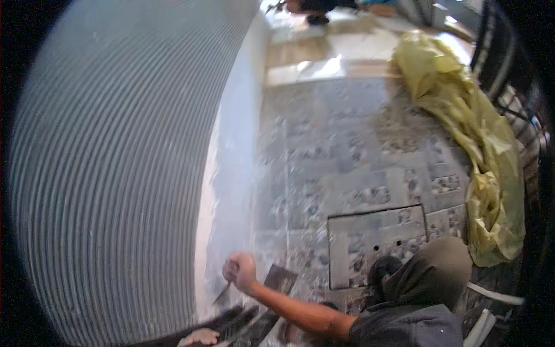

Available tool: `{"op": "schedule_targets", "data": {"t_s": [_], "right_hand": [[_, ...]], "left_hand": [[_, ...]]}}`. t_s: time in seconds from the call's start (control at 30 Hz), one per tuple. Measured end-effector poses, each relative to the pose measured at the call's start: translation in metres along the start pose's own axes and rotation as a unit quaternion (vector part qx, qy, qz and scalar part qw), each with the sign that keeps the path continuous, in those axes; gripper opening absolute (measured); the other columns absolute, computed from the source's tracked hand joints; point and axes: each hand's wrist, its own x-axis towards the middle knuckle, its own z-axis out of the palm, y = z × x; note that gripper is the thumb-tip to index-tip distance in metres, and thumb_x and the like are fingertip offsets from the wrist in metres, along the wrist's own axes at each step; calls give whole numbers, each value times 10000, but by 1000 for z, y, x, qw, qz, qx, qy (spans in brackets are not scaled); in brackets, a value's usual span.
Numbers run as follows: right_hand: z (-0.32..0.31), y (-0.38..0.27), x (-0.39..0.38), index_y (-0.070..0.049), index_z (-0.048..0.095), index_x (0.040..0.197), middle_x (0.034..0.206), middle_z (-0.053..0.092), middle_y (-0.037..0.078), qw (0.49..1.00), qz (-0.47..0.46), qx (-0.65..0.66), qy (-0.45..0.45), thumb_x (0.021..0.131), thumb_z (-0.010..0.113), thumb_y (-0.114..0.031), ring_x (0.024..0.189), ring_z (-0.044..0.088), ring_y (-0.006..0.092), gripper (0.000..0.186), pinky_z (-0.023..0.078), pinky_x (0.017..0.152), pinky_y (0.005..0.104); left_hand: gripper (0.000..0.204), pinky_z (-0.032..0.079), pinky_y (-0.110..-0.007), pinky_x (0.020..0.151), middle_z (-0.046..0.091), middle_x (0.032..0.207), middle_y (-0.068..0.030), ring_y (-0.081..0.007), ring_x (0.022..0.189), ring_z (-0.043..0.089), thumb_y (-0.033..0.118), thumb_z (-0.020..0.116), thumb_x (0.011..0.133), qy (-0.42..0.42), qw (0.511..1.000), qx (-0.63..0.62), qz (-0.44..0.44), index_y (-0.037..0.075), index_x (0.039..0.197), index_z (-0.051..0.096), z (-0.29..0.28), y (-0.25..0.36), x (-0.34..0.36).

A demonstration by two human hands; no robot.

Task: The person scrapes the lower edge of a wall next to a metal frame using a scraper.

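Note:
My right hand [240, 270] is closed in a fist around a thin-bladed putty knife [221, 294]. The blade points down and left, at the smooth pale grey band [236, 150] along the wall's foot. Only part of my left hand [199, 337] shows at the lower edge. Its fingers look curled, and what they hold, if anything, is hidden. Right of my right wrist is a dark rectangular plate [281, 280], its lower part partly covered by my forearm. Whether a hand supports it I cannot tell.
A ribbed grey wall [115, 173] rises at the left. Patterned stone paving [347, 139] holds a cover [376, 231] with two holes. My bent knee [448, 260] is at the lower right. Crumpled yellow plastic sheeting [491, 173] lies beside dark railings [502, 58]. Boards [324, 52] lie farther off.

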Motion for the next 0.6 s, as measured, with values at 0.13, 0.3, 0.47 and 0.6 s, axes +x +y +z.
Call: {"op": "schedule_targets", "data": {"t_s": [0.13,0.3,0.47,0.6], "right_hand": [[-60,-3,2,-116,316,499,427,265,9,992,-70,97,40,774,433,-194,372,284,141,308,247,383,290],[-70,-28,10,-105,322,490,426,308,15,994,-76,-69,32,863,439,-316,376,300,143,444,252,402,287],[-32,-66,5,-159,282,473,392,237,-13,988,-106,10,109,884,407,-346,329,228,132,468,186,357,285],[-9,-42,11,-179,211,457,382,185,-30,959,-105,215,154,845,418,-320,312,189,126,462,171,333,281]], "left_hand": [[406,449,-366,657,561,873,-99,-230,719,532,271,539,864,-3,1000,-31,3,120,1225,432,-24,-14,6],[397,452,-369,665,565,874,-100,-224,723,534,256,545,856,7,999,-39,12,112,1212,442,-25,-24,10],[388,455,-372,672,569,876,-102,-218,727,537,241,551,849,-6,999,-45,13,105,1199,452,-24,-21,19],[381,457,-375,678,572,878,-102,-213,730,539,229,555,844,-16,999,-43,13,98,1188,460,-31,-18,15]]}}
